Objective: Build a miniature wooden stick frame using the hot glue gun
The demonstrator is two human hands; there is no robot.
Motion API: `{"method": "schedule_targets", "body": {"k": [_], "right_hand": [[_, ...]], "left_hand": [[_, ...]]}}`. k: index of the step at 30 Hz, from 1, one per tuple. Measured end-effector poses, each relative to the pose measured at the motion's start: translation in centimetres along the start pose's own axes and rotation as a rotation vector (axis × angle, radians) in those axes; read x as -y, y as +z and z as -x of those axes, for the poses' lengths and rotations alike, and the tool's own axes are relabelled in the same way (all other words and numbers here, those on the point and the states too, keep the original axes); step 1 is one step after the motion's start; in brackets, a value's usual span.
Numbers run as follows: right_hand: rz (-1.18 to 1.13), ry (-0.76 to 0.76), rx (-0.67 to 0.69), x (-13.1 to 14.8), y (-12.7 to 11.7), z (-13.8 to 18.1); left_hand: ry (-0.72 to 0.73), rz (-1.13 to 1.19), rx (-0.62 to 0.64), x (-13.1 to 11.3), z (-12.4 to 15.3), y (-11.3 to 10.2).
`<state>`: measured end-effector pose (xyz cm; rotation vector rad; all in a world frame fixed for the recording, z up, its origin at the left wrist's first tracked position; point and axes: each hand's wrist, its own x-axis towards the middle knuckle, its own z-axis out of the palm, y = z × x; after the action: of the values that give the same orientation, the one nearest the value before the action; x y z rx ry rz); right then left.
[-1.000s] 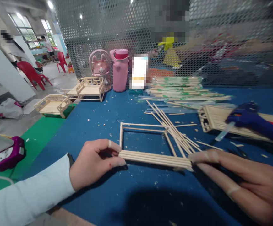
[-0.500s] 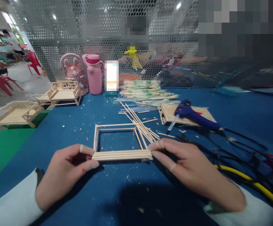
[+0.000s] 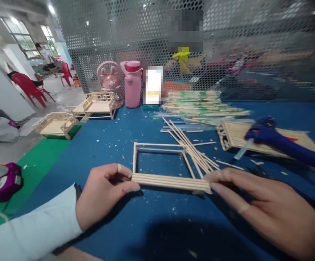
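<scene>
A small rectangular frame of wooden sticks (image 3: 170,181) stands on the blue tabletop, with several sticks laid side by side along its near edge. My left hand (image 3: 107,194) pinches the left end of that near edge between thumb and fingers. At the opposite end, my right hand (image 3: 260,206) grips the near right corner the same way. Tape or a pale band wraps some of the fingers. Loose wooden sticks (image 3: 191,145) lie crossed just behind the frame's right side, close to my right hand.
A blue glue gun (image 3: 279,139) rests on a stick-built piece (image 3: 228,136) at right. Bundled sticks (image 3: 195,103), a pink bottle (image 3: 132,85) and a lit phone (image 3: 153,85) stand before the mesh panel (image 3: 105,32). Finished-looking miniature wooden furniture (image 3: 100,105) sits at left.
The camera view has turned left, so everything appears shifted right, and a purple device shows at the left edge. Both hands keep their hold on the stick frame.
</scene>
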<state>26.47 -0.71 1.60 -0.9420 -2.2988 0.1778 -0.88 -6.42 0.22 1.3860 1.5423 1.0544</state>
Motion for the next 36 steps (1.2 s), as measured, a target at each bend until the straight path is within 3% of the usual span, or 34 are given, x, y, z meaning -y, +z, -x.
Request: {"method": "schedule_targets", "body": {"k": [7,14,19,21,24,26,27,30,32,36], "right_hand": [[0.004,0.004,0.002,-0.1,-0.1,0.1],[-0.026,0.086,0.068,0.5,-0.1,0.3],[-0.005,0.18,-0.022,0.9,-0.2,0.5],[0.013,0.188,-0.079,0.9,-0.3,0.5],[0.059,0.118,-0.145,1.1,-0.6,0.4],[0.103,0.014,-0.178,1.5,-0.6,0.3],[0.129,-0.044,-0.198,1.7,-0.5,0.2],[0.182,-0.197,-0.25,2.8,0.0,0.0],[0.19,-0.25,-0.278,3.3,0.4,-0.1],[0.186,-0.265,-0.325,3.7,1.1,0.1]], "left_hand": [[0.121,-0.173,-0.016,0.0,0.3,-0.3],[0.139,-0.232,0.003,0.2,0.4,-0.3],[0.24,-0.336,0.0,1.0,0.2,-0.6],[0.376,-0.379,-0.092,1.0,0.4,-0.8],[0.765,-0.501,-0.298,-0.3,1.0,-0.6],[0.99,-0.641,-0.331,-2.0,1.4,0.5],[1.036,-0.718,-0.289,-3.0,1.5,1.3],[0.966,-0.86,-0.206,-5.8,1.1,4.1],[0.906,-0.902,-0.034,-6.9,0.5,5.5],[0.792,-0.862,0.055,-7.2,-0.6,6.2]]}}
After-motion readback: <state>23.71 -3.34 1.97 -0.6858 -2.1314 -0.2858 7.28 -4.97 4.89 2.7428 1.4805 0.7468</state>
